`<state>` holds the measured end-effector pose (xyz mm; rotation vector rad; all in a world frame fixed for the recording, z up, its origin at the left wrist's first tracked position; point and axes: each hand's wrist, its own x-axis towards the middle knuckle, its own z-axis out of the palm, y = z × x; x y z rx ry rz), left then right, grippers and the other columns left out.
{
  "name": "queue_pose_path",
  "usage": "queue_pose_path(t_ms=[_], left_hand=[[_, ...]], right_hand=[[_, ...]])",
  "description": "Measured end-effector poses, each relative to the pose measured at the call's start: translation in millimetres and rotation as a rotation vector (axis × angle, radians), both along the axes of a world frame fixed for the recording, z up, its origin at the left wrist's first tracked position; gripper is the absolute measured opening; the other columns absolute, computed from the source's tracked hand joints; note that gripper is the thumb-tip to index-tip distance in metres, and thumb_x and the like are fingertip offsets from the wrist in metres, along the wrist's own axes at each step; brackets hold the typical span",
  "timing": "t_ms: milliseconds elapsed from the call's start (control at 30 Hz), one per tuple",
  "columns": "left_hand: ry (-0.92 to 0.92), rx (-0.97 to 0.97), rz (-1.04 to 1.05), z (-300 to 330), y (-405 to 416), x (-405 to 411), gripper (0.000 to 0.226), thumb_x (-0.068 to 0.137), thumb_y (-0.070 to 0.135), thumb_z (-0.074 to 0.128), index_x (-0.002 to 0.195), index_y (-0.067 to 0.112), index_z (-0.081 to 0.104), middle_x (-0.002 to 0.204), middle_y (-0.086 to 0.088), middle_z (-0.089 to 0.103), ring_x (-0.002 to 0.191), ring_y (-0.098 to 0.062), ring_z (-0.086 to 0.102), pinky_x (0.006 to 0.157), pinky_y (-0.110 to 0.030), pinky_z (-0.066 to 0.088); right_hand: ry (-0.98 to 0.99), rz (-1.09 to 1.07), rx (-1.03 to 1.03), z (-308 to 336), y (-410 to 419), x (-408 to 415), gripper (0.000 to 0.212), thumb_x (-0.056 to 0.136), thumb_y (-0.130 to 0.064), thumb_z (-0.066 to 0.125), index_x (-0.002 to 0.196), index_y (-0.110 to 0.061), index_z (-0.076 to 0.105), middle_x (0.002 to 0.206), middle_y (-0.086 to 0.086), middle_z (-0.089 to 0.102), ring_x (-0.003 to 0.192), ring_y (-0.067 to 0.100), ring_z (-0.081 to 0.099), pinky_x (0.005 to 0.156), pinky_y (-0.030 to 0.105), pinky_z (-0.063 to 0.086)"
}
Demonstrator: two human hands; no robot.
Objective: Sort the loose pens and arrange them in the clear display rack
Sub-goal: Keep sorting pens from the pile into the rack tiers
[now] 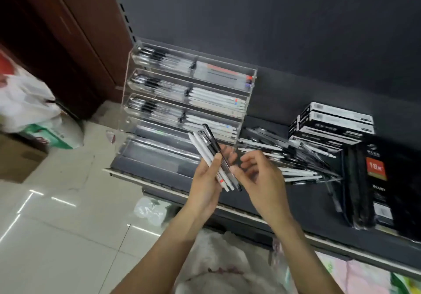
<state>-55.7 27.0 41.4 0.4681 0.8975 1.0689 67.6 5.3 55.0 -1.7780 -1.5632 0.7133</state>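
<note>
My left hand (206,179) grips a small bundle of pens (208,144), white ones and black ones, fanned upward over the shelf. My right hand (259,175) hovers just right of the bundle with fingers curled and apart, its fingertips touching the pens' lower ends. The clear display rack (247,93) stands behind, stepped in several tiers. Its upper tiers hold rows of black-grip and white pens, while the lowest tiers look bare. A heap of loose pens (296,161) lies on the dark shelf to the right of the rack.
Stacked black-and-white pen boxes (330,122) sit right of the heap, with tall black packages (376,179) beyond. The shelf's front edge (250,216) runs diagonally. Plastic bags (27,102) and a cardboard box (16,159) lie on the tiled floor at left.
</note>
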Motion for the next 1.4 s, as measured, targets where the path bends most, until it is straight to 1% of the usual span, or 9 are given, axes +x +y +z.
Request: queue_pose_path(t_ms=[167, 300, 367, 500, 633, 800, 1133, 1233, 1400], left_hand=[[0.01, -0.014, 0.066, -5.5, 4.3, -52.7, 0.028, 0.099, 0.016, 0.042, 0.118, 0.006, 0.059, 0.102, -0.011, 0.067, 0.089, -0.021, 0.066, 0.077, -0.031, 0.056], [0.015, -0.037, 0.143, -14.3, 14.3, -105.2, 0.032, 0.098, 0.017, 0.042, 0.123, 0.002, 0.055, 0.115, -0.016, 0.064, 0.102, -0.029, 0.062, 0.088, -0.041, 0.054], [-0.001, -0.047, 0.192, -21.1, 21.0, -135.4, 0.027, 0.099, 0.016, 0.041, 0.119, 0.007, 0.058, 0.113, -0.01, 0.066, 0.102, -0.026, 0.064, 0.088, -0.041, 0.053], [-0.03, -0.068, 0.254, -37.8, 35.8, -195.9, 0.022, 0.101, 0.014, 0.037, 0.111, 0.012, 0.057, 0.1, -0.004, 0.068, 0.087, -0.017, 0.065, 0.078, -0.031, 0.053], [-0.086, -0.117, 0.234, -50.0, 50.9, -235.9, 0.022, 0.101, 0.014, 0.036, 0.113, 0.013, 0.055, 0.095, -0.004, 0.069, 0.086, -0.018, 0.067, 0.075, -0.031, 0.055], [-0.139, -0.109, 0.119, -55.2, 65.7, -254.3, 0.021, 0.101, 0.016, 0.037, 0.11, 0.017, 0.056, 0.089, 0.001, 0.067, 0.091, -0.019, 0.064, 0.081, -0.033, 0.053], [-0.153, -0.147, 0.073, -60.4, 79.5, -244.6, 0.027, 0.1, 0.018, 0.039, 0.118, 0.016, 0.059, 0.117, -0.003, 0.065, 0.11, -0.022, 0.06, 0.087, -0.038, 0.051], [-0.139, -0.137, 0.096, -54.0, 78.5, -238.6, 0.029, 0.1, 0.017, 0.038, 0.12, 0.015, 0.059, 0.123, -0.002, 0.064, 0.118, -0.02, 0.058, 0.089, -0.04, 0.052], [-0.197, -0.132, 0.114, -47.6, 71.4, -224.4, 0.038, 0.093, 0.02, 0.045, 0.129, 0.01, 0.055, 0.128, -0.01, 0.059, 0.124, -0.027, 0.052, 0.094, -0.046, 0.05]], right_hand=[[-0.095, 0.208, -0.006, -2.6, 24.1, -61.7, 0.014, 0.081, -0.031, 0.07, 0.092, -0.027, 0.061, 0.079, -0.014, 0.066, 0.071, 0.002, 0.061, 0.063, 0.032, 0.053], [-0.053, 0.245, 0.013, -4.5, 43.6, -106.3, 0.009, 0.082, -0.023, 0.071, 0.091, -0.023, 0.067, 0.075, -0.015, 0.067, 0.068, -0.002, 0.062, 0.062, 0.02, 0.052], [-0.173, 0.238, 0.074, -5.2, 57.4, -121.9, 0.009, 0.084, -0.023, 0.069, 0.093, -0.022, 0.07, 0.076, -0.015, 0.066, 0.064, -0.002, 0.058, 0.056, 0.013, 0.046], [-0.56, 0.322, 0.21, -14.3, 103.0, -153.0, 0.026, 0.078, -0.017, 0.075, 0.104, -0.015, 0.071, 0.082, 0.0, 0.071, 0.058, 0.014, 0.064, 0.047, 0.02, 0.046], [-0.762, 0.441, 0.118, -40.7, 141.0, -172.2, 0.027, 0.077, -0.008, 0.074, 0.1, -0.022, 0.073, 0.079, -0.002, 0.072, 0.064, 0.016, 0.067, 0.046, 0.02, 0.045], [-0.666, 0.433, -0.058, -51.4, 151.9, -182.3, 0.027, 0.089, -0.014, 0.062, 0.113, -0.025, 0.069, 0.098, 0.001, 0.073, 0.085, 0.019, 0.068, 0.066, 0.035, 0.057], [-0.659, 0.434, -0.117, -49.8, 142.9, -188.5, 0.032, 0.099, -0.021, 0.044, 0.128, -0.024, 0.058, 0.125, -0.005, 0.06, 0.106, 0.017, 0.061, 0.077, 0.031, 0.051], [-0.594, 0.372, -0.022, -43.2, 134.0, -187.8, 0.029, 0.098, -0.021, 0.047, 0.124, -0.021, 0.06, 0.117, -0.003, 0.064, 0.104, 0.016, 0.061, 0.074, 0.029, 0.052], [-0.169, 0.312, 0.061, -18.9, 105.6, -201.0, 0.013, 0.092, -0.024, 0.059, 0.101, -0.019, 0.067, 0.089, -0.011, 0.07, 0.077, 0.001, 0.062, 0.064, 0.023, 0.054]])
